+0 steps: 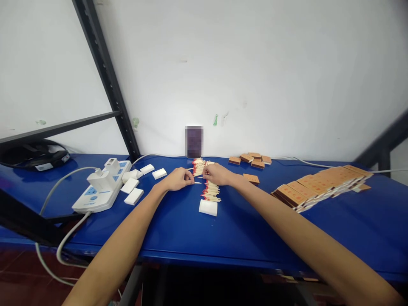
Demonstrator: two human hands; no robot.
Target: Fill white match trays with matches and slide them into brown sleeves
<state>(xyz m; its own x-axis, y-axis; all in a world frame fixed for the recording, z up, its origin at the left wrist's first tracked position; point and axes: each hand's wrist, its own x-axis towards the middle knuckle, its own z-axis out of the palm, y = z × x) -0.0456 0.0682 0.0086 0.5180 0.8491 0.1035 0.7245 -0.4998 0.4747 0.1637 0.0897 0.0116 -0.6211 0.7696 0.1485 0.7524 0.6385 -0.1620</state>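
Observation:
My left hand (179, 179) is closed in a pinch left of the matches, and a single match (198, 183) sticks out from its fingertips. Just across from it, my right hand (216, 174) pinches at the pile, with a thin stick showing at its fingertips. Loose red-tipped matches (198, 166) lie heaped beyond the hands. Nearer to me, a row of matches (211, 192) has its red heads pointing left. Below that row sits a white matchbox tray (208, 207). Part of the matches is hidden under my right hand.
Several white trays (134, 196) lie left, by a power strip (105, 187) with plugs and cables. Brown matchboxes (251, 158) are scattered behind; a long stack of matchboxes (318, 185) stands right. A phone-like pixelated object (194, 141) leans on the wall. Dark shelf posts (108, 80) frame the blue table (178, 238).

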